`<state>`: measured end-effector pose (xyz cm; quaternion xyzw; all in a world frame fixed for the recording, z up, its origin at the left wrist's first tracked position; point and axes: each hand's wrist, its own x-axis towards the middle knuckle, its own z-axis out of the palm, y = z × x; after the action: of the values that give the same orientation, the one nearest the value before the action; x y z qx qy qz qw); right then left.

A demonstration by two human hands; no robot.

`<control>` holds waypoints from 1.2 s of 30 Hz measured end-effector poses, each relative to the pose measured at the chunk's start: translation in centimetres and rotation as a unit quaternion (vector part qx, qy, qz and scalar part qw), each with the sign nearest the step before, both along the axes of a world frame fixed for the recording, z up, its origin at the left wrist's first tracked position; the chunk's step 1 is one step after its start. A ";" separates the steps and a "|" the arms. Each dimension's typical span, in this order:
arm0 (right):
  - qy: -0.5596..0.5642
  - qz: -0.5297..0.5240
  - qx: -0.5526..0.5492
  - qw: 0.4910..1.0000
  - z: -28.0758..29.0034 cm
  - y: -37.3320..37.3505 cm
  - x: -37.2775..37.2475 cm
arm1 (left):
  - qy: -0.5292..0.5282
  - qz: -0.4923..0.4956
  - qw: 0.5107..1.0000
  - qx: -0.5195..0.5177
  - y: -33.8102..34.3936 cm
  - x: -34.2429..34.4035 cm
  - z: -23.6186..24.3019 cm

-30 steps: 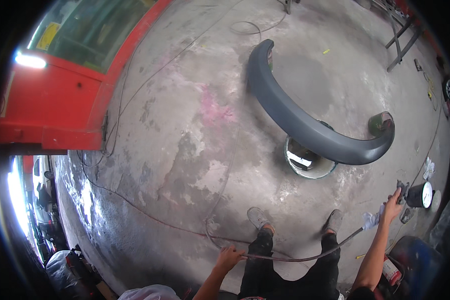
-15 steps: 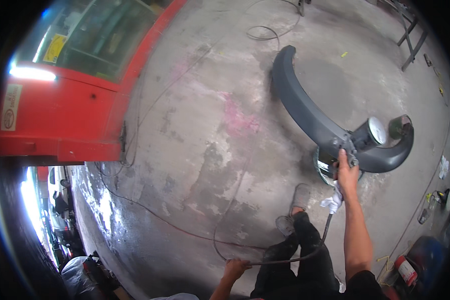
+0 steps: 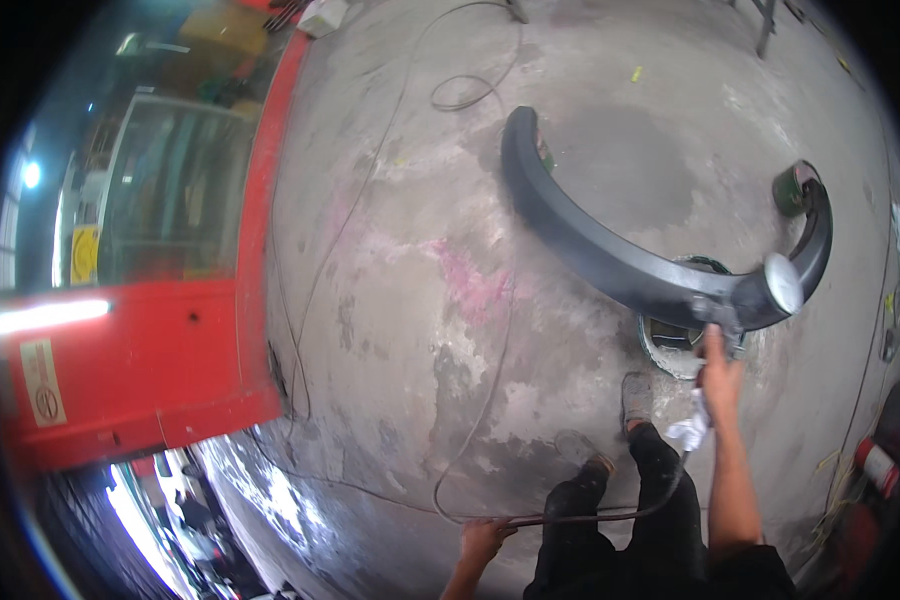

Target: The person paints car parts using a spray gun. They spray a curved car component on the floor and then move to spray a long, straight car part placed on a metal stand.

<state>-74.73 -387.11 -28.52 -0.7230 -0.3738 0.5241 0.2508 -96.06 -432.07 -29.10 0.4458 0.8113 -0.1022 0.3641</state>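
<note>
My right hand [image 3: 722, 378] is closed around the handle of a spray gun [image 3: 718, 312], which has a round cup with a pale lid [image 3: 784, 284]. The gun is held over the right part of a curved, dark grey fender flare [image 3: 600, 245]; whether they touch I cannot tell. White cloth or paper [image 3: 688, 432] is wrapped below the gun's handle, where the air hose [image 3: 595, 517] joins. Low in the view, my left hand [image 3: 484, 541] is closed on that hose. Under the flare are a round bucket [image 3: 660, 358] and, at its right end, a green can [image 3: 790, 192].
A red-framed cabinet or booth with glass panes [image 3: 135, 365] stands on the left. Hose loops [image 3: 465, 92] lie across the stained concrete floor [image 3: 390, 290]. My shoes [image 3: 637, 400] are close to the bucket. A red and white container [image 3: 878, 468] sits at the right edge.
The spray gun has moved right along the flare, toward its right end. My view has turned, bringing more of the red cabinet in. My left hand still grips the hose.
</note>
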 end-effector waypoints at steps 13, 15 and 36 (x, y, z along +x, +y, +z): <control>-0.195 -0.449 0.081 0.868 -4.3 -9.4 10.4 | -0.059 -0.194 0.979 0.031 7.8 -17.5 -7.0; -0.150 -0.428 0.049 0.890 -4.6 -13.0 5.7 | -0.040 -0.226 0.973 0.004 8.3 -23.1 -7.0; -0.095 -0.417 0.034 0.903 -8.5 -20.3 -11.3 | -0.022 -0.305 0.951 -0.040 12.2 -35.4 -9.6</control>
<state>-86.06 -407.39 -37.04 -0.8503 -0.0778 0.2874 0.4340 -131.49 -419.92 -38.67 0.6592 0.6238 -0.2309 0.3507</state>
